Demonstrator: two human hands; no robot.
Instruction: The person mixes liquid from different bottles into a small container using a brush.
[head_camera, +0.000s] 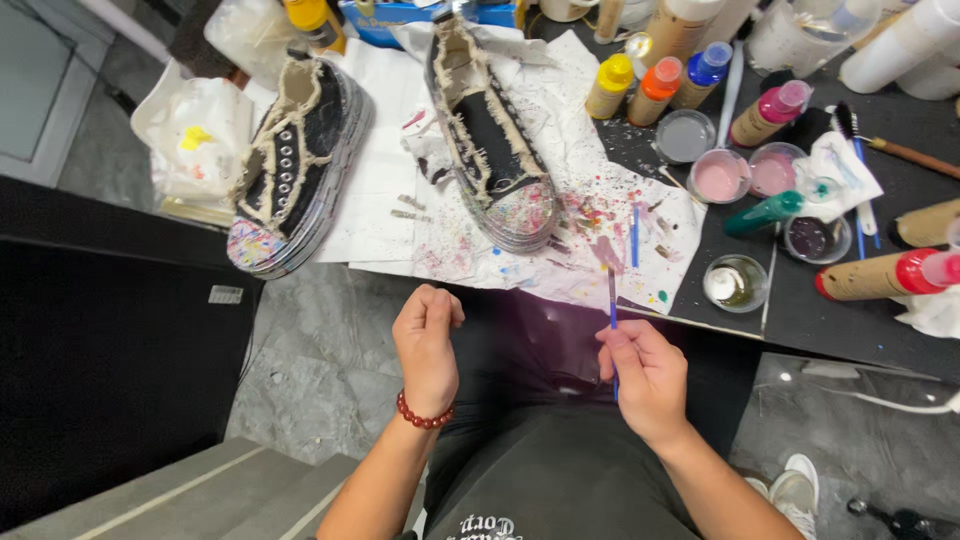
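Fingers of right hand (645, 375) pinch upright paintbrush (612, 300).

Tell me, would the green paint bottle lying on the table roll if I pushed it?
Probably: the green bottle is round and lies on its side. It likely wouldn't roll far, since small paint cups crowd it. It looks light.

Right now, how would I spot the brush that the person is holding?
Start at the paint-spattered white paper under the two black shoes. Just below its near edge, the right hand pinches a thin brush with a blue handle, bristles pointing up. Another blue brush lies flat on the paper; this one is held upright.
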